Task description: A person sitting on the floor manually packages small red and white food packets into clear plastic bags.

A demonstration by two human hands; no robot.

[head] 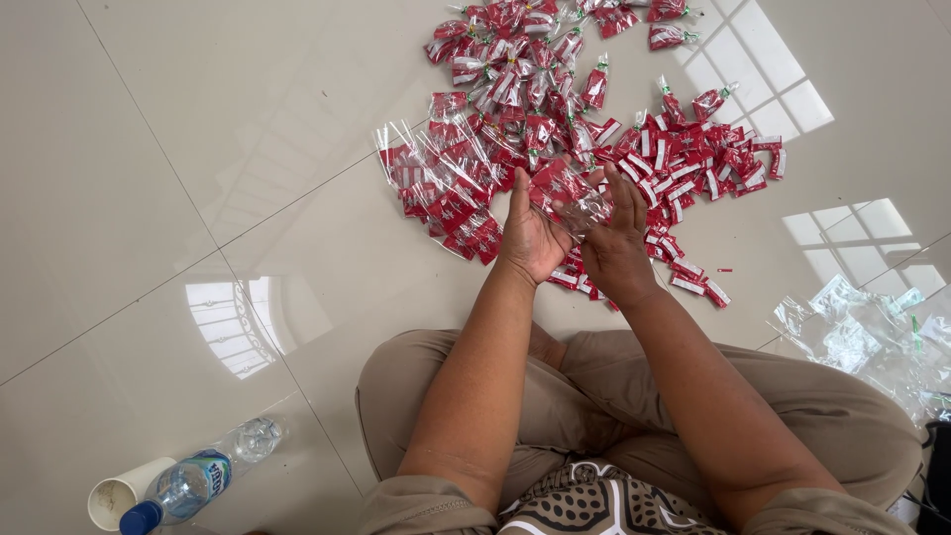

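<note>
clear plastic bag [567, 194] of red sachets pressed between left hand [533, 238] and right hand [616, 246], just on the near side of the loose sachet heap [684, 159] on the floor. best kept flat-palmed, neck up, so nothing spills back onto the heap.

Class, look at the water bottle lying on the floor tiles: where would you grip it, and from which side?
Grip the bottle around its clear middle, coming from above. It lies on its side, blue cap toward the white cup beside it, so the round body is the widest free part.
</note>
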